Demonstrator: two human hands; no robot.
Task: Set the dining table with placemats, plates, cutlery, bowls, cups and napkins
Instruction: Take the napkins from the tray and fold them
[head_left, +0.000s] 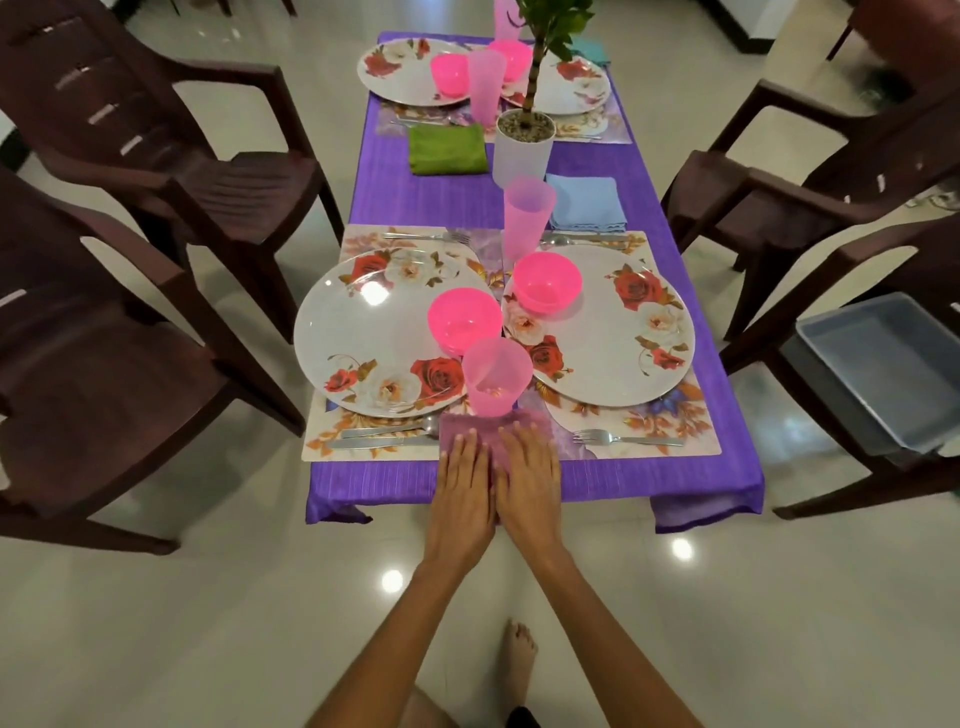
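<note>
Step in hand: a pink napkin is being pressed flat at the near edge of the table, probably to smooth it so that it lies neat between the two near settings.
Left hand: it is laid flat on the napkin, fingers straight and close together, nothing is gripped.
Right hand: it is also laid flat just beside the left one, fingers straight and pointed to the near cup; the cloth is held down by the palm.
Napkin place: it is touching the base of the near cup and lies between the left placemat and the right placemat, so it can be reached from a seat.
Near settings: a flowered plate with a pink bowl is set on the left mat, a second plate with a second bowl on the right mat; cutlery is put beside the left plate and a fork beside the right one.
Other napkins: a green napkin and a blue napkin are placed further along.
Progress: the task is judged nearly finished, as this napkin looks like one of the last pieces.
Risk: the near cup could be pushed over if the hands are slid forward.
</note>
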